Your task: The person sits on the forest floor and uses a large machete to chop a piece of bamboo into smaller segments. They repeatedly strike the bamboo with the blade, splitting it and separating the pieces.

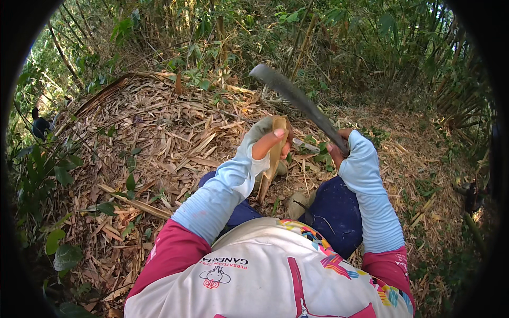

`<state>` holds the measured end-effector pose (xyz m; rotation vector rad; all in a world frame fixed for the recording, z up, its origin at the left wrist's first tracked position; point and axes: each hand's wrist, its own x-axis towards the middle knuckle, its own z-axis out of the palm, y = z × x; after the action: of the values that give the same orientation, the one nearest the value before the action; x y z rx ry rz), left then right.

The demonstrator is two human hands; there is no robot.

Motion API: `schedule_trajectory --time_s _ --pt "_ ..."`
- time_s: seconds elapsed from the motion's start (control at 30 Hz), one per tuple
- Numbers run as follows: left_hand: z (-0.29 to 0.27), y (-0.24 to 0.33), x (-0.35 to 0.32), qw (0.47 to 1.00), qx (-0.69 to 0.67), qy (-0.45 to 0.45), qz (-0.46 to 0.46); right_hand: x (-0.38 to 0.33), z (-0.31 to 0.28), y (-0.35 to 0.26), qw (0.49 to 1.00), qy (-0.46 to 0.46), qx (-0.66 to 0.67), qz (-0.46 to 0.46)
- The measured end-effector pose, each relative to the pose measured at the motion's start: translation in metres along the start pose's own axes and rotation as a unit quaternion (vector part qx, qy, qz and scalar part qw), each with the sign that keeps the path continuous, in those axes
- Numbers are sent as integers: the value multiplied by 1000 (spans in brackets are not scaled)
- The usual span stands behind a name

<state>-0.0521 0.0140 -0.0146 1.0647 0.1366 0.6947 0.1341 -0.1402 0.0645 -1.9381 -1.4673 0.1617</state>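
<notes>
My left hand (263, 144), in a light blue fingerless glove, is closed round a tan, dry length of bamboo (272, 167). The piece stands nearly upright in front of my knees, its lower end near the ground. My right hand (343, 147), gloved the same way, grips a machete (299, 99) with a dark, slightly curved blade. That blade is raised and slants up to the left, its tip above and apart from the bamboo. My right fingers hide most of the machete's handle.
Dry leaf litter (169, 132) covers the sloping ground. A split bamboo strip (139, 203) lies to the left, with green leafy plants (66, 257) at the left rim. Dense bamboo thicket (366, 58) rises behind. My bent knees (339, 212) are close below my hands.
</notes>
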Motion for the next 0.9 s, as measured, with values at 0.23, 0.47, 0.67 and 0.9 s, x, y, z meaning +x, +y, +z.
schedule_trajectory --time_s 0.23,0.47,0.67,0.9 --pt "0 -20 3 995 -95 7 -33 10 -10 -43 949 -70 -242 -190" --pt "-20 -56 -1 956 -276 43 -90 11 -11 -58 921 -83 -302 -230" --pt "-6 -30 -14 950 -301 10 -77 11 -12 -60 914 -87 -315 -241" --pt "3 -32 -10 957 -279 -16 -78 10 -13 -66 913 -125 -323 -217"
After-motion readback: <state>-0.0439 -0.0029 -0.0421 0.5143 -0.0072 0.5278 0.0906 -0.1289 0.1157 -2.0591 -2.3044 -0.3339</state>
